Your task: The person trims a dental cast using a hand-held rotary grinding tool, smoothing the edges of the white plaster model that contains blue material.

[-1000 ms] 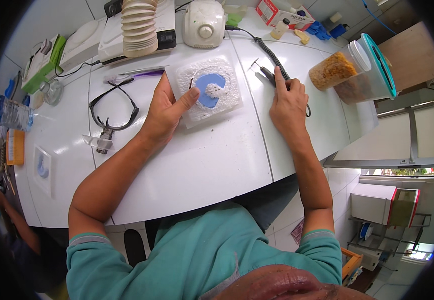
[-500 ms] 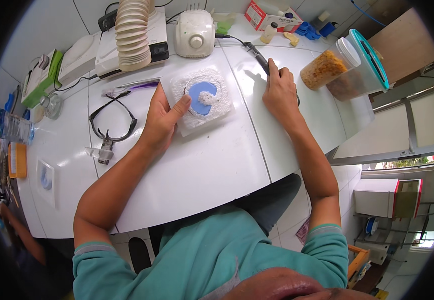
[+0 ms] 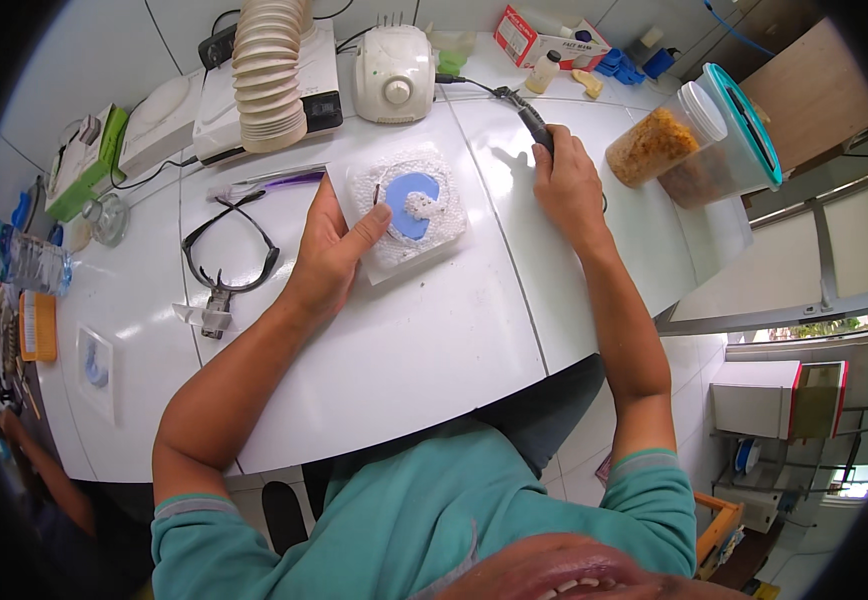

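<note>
My left hand (image 3: 334,250) grips the near left edge of a square, clear plastic box (image 3: 394,268), thumb on top and fingers beneath it. White bubbly padding lines the box, and on it lies a blue, C-shaped piece (image 3: 406,224) around a small dotted white part. Over on the right, my right hand (image 3: 571,190) is closed around a black rotary handpiece (image 3: 533,124), low over the table. Its cord runs to a white control unit (image 3: 394,75) with a round knob at the back. The handpiece's end nearest me is hidden by my hand.
Black-framed glasses (image 3: 188,250) with a clip-on lens lie left of my left hand. A ribbed hose (image 3: 266,85) stands behind. Two food containers (image 3: 654,135) are at the right, and a second clear box (image 3: 96,372) sits far left. Another person's arm (image 3: 49,465) shows at the left edge.
My right hand has drawn slightly toward me along with the handpiece. The left hand keeps the same hold on the box. The whole view has shifted a little.
</note>
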Demonstrator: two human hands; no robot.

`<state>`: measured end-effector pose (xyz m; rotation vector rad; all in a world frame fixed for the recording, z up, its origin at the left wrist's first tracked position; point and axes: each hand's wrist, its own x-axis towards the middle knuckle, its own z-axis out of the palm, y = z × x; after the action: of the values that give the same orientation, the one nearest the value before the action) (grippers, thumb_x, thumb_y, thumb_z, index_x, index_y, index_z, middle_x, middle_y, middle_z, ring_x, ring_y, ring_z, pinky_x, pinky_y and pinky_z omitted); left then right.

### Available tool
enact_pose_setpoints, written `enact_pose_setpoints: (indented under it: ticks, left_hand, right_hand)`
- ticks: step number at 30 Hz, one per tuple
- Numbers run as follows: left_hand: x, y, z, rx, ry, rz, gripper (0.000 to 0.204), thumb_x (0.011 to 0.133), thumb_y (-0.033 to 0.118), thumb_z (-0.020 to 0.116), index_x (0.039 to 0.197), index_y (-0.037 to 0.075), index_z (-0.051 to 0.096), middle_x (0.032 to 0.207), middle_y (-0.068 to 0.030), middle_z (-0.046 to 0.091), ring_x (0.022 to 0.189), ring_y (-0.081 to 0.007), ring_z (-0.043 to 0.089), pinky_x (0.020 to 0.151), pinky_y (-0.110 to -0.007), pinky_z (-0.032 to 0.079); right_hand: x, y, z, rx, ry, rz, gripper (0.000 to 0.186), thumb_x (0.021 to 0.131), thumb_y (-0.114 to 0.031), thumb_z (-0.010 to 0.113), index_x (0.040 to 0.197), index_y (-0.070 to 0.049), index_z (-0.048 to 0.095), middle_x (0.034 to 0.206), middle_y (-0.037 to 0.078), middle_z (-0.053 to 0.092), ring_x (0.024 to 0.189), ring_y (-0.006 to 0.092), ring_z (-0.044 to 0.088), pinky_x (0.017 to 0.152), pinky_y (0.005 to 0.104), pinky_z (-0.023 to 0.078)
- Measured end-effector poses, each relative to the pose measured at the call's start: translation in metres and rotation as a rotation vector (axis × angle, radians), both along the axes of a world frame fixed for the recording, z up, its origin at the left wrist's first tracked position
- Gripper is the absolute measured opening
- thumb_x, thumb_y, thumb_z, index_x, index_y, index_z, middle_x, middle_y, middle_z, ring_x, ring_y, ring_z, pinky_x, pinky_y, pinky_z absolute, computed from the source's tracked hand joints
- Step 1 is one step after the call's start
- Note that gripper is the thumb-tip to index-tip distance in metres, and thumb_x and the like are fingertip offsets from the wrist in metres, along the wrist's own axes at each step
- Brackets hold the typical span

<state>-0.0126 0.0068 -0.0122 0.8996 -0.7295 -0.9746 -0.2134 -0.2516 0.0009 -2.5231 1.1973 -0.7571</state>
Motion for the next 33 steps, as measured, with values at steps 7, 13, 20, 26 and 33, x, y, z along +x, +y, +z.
enact_pose_setpoints:
  ticks: [7, 13, 20, 26, 33]
  left_hand:
    - [-0.002, 0.0, 0.001, -0.001, -0.021, 0.016, 0.064, 0.112, 0.012, 0.07, 0.166, 0.002, 0.037, 0.156, -0.0152, 0.06, 0.144, -0.0222, 0.059, 0.124, -0.041, 0.046]
    - [0.0, 0.0, -0.001, -0.012, -0.034, -0.001, 0.065, 0.112, 0.012, 0.069, 0.167, 0.002, 0.036, 0.157, -0.0156, 0.06, 0.146, -0.0222, 0.057, 0.125, -0.041, 0.045]
    - [0.0, 0.002, 0.004, 0.028, 0.002, -0.008, 0.069, 0.113, 0.019, 0.068, 0.171, 0.001, 0.034, 0.163, -0.016, 0.057, 0.151, -0.0253, 0.054, 0.128, -0.043, 0.041]
    - [0.0, 0.001, 0.003, 0.027, -0.022, -0.017, 0.067, 0.114, 0.02, 0.067, 0.17, 0.001, 0.035, 0.163, -0.0162, 0.057, 0.151, -0.0243, 0.054, 0.128, -0.042, 0.04]
    - [0.001, 0.001, 0.002, 0.024, -0.111, -0.038, 0.055, 0.117, 0.02, 0.064, 0.163, 0.001, 0.041, 0.151, -0.0144, 0.066, 0.136, -0.0202, 0.066, 0.117, -0.039, 0.053]
  right_hand:
    - [0.001, 0.0, -0.019, -0.294, 0.162, 0.086, 0.03, 0.102, -0.016, 0.075, 0.13, -0.011, 0.066, 0.115, 0.015, 0.066, 0.111, 0.0353, 0.065, 0.093, 0.0517, 0.047]
    - [0.002, 0.002, -0.021, -0.323, 0.161, 0.088, 0.03, 0.103, -0.013, 0.073, 0.133, -0.011, 0.068, 0.118, 0.014, 0.067, 0.112, 0.0348, 0.064, 0.094, 0.0515, 0.046]
    - [0.003, 0.002, -0.022, -0.353, 0.225, 0.077, 0.035, 0.103, -0.015, 0.071, 0.138, -0.01, 0.068, 0.12, 0.014, 0.067, 0.113, 0.0338, 0.064, 0.095, 0.0521, 0.048]
    - [0.004, 0.023, 0.007, -0.56, 0.118, 0.126, 0.065, 0.095, -0.025, 0.088, 0.156, -0.013, 0.068, 0.134, 0.017, 0.071, 0.121, 0.0348, 0.067, 0.101, 0.0483, 0.052]
    - [0.03, 0.078, 0.058, -0.154, -0.02, 0.889, 0.073, 0.088, -0.003, 0.086, 0.156, -0.017, 0.067, 0.143, 0.009, 0.071, 0.13, 0.0325, 0.066, 0.109, 0.0461, 0.055]
